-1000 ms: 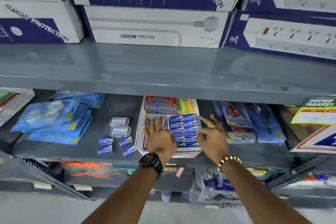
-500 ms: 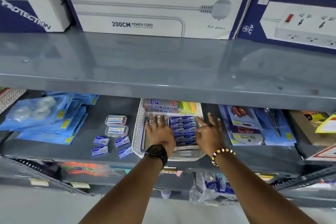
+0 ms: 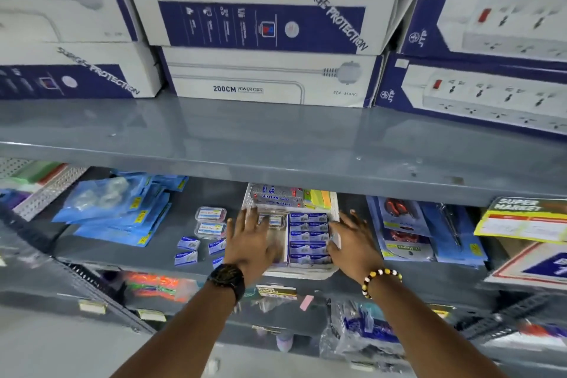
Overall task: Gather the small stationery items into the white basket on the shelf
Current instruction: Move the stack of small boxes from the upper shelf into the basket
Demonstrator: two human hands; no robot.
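Both hands reached under the upper shelf (image 3: 276,144) to the white basket (image 3: 306,273), which sat on the lower shelf (image 3: 101,252) between them. The left hand (image 3: 250,247), with a black watch (image 3: 227,281) at its wrist, lay flat over the basket's left half, fingers spread and closed on nothing. The right hand (image 3: 352,242), wearing a bead bracelet (image 3: 379,281), rested open against the basket's right rim, fingers spread; whether it gripped the rim could not be told.

Between the two hands, inside the basket, blue staple boxes (image 3: 309,238) were stacked in rows; their print was too small to read. Beyond the fingertips lay silver boxes (image 3: 276,198) with partly legible blue lettering, and yellow-green notes (image 3: 317,199).

Left of the left hand, outside the basket, stood two clear cases (image 3: 211,221) and several loose blue boxes (image 3: 187,250). Farther left lay blue packets (image 3: 116,212). Right of the right hand lay blue blister cards (image 3: 402,233), and farther right a yellow sign (image 3: 521,218) read "SUPER MARKET".

Above the hands, cartons read "SURGE PROTECTION" (image 3: 264,14) and "200CM POWER CORD" (image 3: 267,78).
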